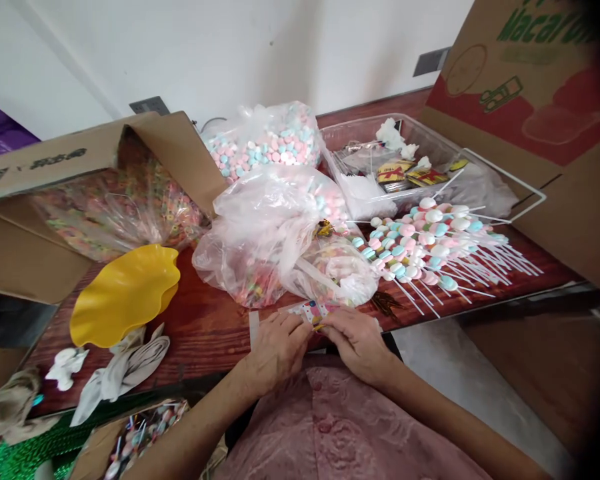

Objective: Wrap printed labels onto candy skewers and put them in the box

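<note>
My left hand (283,343) is at the table's front edge, its fingers closed on a small clear plastic bag (307,309) printed with coloured dots. Opposite it, my right hand (359,339) pinches the same bag from the other side, with a bit of yellow showing between the two hands' fingertips. My palms and fingers hide most of the bag. Just behind it lie a clear bag of pastel candy (347,270) and gold twist ties (386,303). To the right is a heap of macaron-shaped lollipops (415,237) in pink, blue and white, their white sticks pointing forward.
A yellow wavy dish (120,293) and cloths (125,370) lie on the left. Behind are an open carton (10,233) with bagged candy, a bag of pastel pieces (265,143) and a clear plastic bin (365,127). A tall carton (520,120) stands at right.
</note>
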Demonstrator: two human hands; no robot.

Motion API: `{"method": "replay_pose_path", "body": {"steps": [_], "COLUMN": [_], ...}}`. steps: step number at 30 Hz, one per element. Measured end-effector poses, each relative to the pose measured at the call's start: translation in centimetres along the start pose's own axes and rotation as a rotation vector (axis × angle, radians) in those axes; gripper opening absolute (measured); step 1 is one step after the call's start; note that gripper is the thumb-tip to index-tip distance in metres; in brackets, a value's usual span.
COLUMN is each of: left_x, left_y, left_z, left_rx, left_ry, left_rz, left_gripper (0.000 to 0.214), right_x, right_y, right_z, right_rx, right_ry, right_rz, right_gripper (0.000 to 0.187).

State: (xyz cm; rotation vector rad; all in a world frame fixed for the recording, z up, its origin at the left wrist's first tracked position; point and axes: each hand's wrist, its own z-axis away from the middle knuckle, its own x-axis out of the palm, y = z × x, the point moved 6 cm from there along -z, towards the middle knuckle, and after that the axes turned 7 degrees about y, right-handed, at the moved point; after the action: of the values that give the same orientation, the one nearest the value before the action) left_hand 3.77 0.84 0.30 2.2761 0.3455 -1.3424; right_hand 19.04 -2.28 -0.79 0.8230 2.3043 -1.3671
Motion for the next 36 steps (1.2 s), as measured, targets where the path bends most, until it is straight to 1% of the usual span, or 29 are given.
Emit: {"method": "replay_pose_path", "body": {"steps": [2, 4, 5, 6, 7, 9, 10, 12, 15, 17, 19, 21, 23, 26, 28, 30, 33, 36], "left_x": [0.3, 0.5, 0.7, 1.0, 1.3, 2.1, 2.4, 2.7, 2.7, 2.6, 2.7, 2.9, 3.4, 3.9, 4.2, 4.1, 3.4, 2.4], "left_y": [-0.6, -1.3, -1.7, -2.1, -2.4, -2.7, -2.8, -2.9, -3.0, -3.1, -3.2, -3.2, -2.9, -2.3, -2.0, -2.0, -2.5, -3.2], "left_z": [-0.3, -0.6, -0.6, -0.6, -0.5, -0.2, -0.1, 0.1, 0.6, 1.1, 1.6, 1.9, 1.9, 1.1, 0.1, -0.9, -1.9, -1.6], "left_rx": [-0.149, -0.359, -0.476, -0.593, -0.707, -0.897, -0.967, -1.054, -1.106, -1.126, -1.138, -1.149, -1.159, -1.158, -1.13, -1.064, -0.927, -0.876], "left_ry": [0.006, 0.032, 0.048, 0.059, 0.068, 0.082, 0.094, 0.127, 0.159, 0.175, 0.186, 0.189, 0.169, 0.138, 0.149, 0.199, 0.306, 0.357], "left_rz": [0.207, 0.451, 0.583, 0.719, 0.855, 1.093, 1.178, 1.275, 1.313, 1.308, 1.313, 1.329, 1.338, 1.323, 1.327, 1.322, 1.248, 1.155], "left_gripper": [0.027, 0.029, 0.031, 0.032, 0.034, 0.036, 0.037, 0.036, 0.036, 0.037, 0.037, 0.039, 0.04, 0.04, 0.038, 0.036, 0.031, 0.027], "right_x": [-3.1, -6.1, -7.3, -7.8, -7.8, -6.5, -5.7, -4.2, -2.5, -1.9, -1.8, -2.2, -2.9, -3.5, -3.1, -2.0, -0.4, 0.8], "right_y": [1.4, 3.1, 3.9, 4.6, 5.0, 5.5, 5.6, 5.6, 5.6, 5.8, 6.0, 5.9, 5.3, 3.3, 1.6, -0.1, -1.9, -2.1], "right_z": [0.7, 1.6, 2.1, 2.5, 3.0, 3.7, 4.0, 4.2, 3.9, 3.6, 3.5, 3.5, 3.2, 2.2, 1.0, -0.4, -2.4, -3.8], "right_rx": [0.039, 0.08, 0.095, 0.095, 0.084, 0.043, 0.023, 0.002, -0.014, -0.024, -0.019, 0.005, 0.022, 0.026, 0.009, -0.037, -0.124, -0.146], "right_ry": [0.128, 0.24, 0.275, 0.249, 0.206, 0.091, 0.056, 0.042, 0.059, 0.051, 0.043, 0.046, 0.082, 0.13, 0.126, 0.109, 0.124, 0.123], "right_rz": [0.028, 0.132, 0.228, 0.321, 0.403, 0.533, 0.581, 0.667, 0.767, 0.823, 0.858, 0.833, 0.708, 0.357, 0.119, -0.042, -0.141, -0.167], "right_gripper": [0.017, 0.013, 0.014, 0.015, 0.018, 0.021, 0.022, 0.019, 0.019, 0.022, 0.023, 0.023, 0.022, 0.016, 0.012, 0.019, 0.027, 0.028]}}
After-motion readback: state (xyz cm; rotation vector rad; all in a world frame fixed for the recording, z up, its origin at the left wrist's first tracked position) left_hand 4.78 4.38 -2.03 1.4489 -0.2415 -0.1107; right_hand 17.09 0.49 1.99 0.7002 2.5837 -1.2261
